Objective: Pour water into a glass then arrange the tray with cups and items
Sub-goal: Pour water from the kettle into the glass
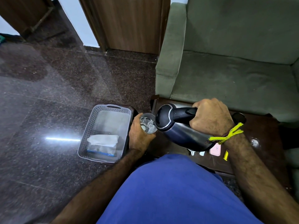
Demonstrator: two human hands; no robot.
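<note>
Right hand [212, 118] is wrapped tight round the black handle of the kettle [179, 130], right of centre in the frame, and the kettle is tipped over to the left, spout end down at the glass [148, 123]. Left hand [139, 136] grips the glass from below and the side, fingers closed around it, holding it just at the kettle's spout. There is water in the glass, churning and catching the light; the stream itself is hidden by the kettle's lid end.

A yellow thread [226, 135] is tied at the right wrist, its tassel ends sticking out.

Left of the glass, lower centre-left of the frame, sits the tray [90, 125], a grey perforated plastic one with slot handles at both short ends. In its near end lies a white paper [103, 139] on top of a packet [102, 151] with a blue edge; the far end of the tray is bare.

Under the kettle, a dark table [258, 135] carries a pink item [216, 150], a yellow item [226, 156] and small white bits, partly hidden by the kettle. A green sofa [234, 62] fills the upper right. Dark speckled floor [48, 94] takes the left half.
</note>
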